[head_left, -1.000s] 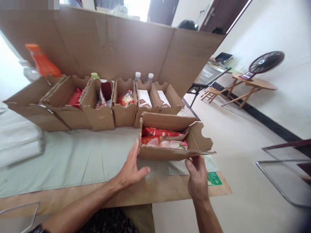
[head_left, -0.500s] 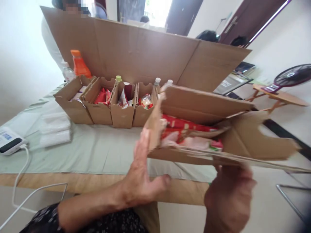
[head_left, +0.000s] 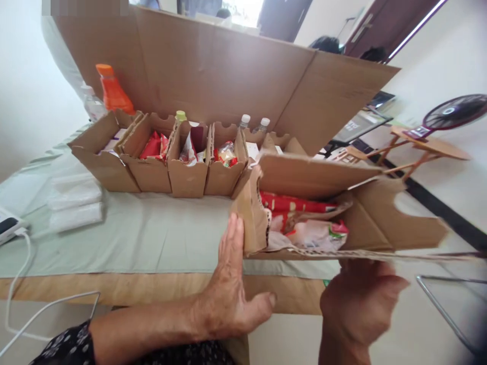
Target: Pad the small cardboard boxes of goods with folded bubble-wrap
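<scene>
You're apparently steadying the open carton (head_left: pixel 321 175), right of the frame's centre: left hand (head_left: pixel 228 294) flat against its end, fingers unclamped; right hand (head_left: pixel 361 304) beneath, its grip hidden. Next likely calls for level support.

This looks like a household room. A fan (head_left: pixel 449 111) stands on a wooden table (head_left: pixel 445 146) right of the right hand (head_left: pixel 361 306); beyond it is a brown door (head_left: pixel 391 23).
</scene>
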`<state>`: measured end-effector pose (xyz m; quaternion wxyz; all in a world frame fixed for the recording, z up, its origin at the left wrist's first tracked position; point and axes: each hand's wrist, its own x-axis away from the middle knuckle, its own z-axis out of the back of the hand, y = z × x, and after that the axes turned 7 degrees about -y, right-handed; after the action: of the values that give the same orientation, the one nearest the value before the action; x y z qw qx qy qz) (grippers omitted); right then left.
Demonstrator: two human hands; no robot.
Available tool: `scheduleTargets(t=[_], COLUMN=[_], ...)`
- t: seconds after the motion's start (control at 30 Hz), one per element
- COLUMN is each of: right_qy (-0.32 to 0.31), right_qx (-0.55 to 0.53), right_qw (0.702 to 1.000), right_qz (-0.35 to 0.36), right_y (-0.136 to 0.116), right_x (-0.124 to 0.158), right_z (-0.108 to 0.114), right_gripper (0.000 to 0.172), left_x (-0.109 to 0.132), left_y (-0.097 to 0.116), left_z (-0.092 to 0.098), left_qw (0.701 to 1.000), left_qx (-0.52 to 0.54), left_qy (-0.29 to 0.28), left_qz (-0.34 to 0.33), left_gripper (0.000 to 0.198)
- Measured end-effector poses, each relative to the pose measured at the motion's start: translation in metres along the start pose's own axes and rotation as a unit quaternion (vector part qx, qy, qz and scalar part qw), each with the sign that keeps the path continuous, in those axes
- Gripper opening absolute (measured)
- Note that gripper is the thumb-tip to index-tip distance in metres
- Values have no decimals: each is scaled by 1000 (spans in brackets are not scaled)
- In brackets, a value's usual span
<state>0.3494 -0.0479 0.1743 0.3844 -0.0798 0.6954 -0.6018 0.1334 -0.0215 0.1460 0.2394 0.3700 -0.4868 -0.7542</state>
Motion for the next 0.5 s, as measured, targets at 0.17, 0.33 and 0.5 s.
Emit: scheduleTargets(t=[0.17,0.33,0.5], right_qy=[70,26,-63], right_qx=[-18,12,61], right_qw=[997,999,995], right_qz=[-31,-25,-42], right_y=[66,112,144], right_x=[-11,-63,-93], right_z=[30,54,82], right_gripper=[61,79,86], left_x=[8,-23,-37], left_y=[-45,-56,-60], left_z=[-60,-111,-133], left_qw=[984,971,958], left_qx=[-46,-94,-94], left_qy=[-149,-200,-264], left_qz=[85,87,66], left_gripper=[131,137,126])
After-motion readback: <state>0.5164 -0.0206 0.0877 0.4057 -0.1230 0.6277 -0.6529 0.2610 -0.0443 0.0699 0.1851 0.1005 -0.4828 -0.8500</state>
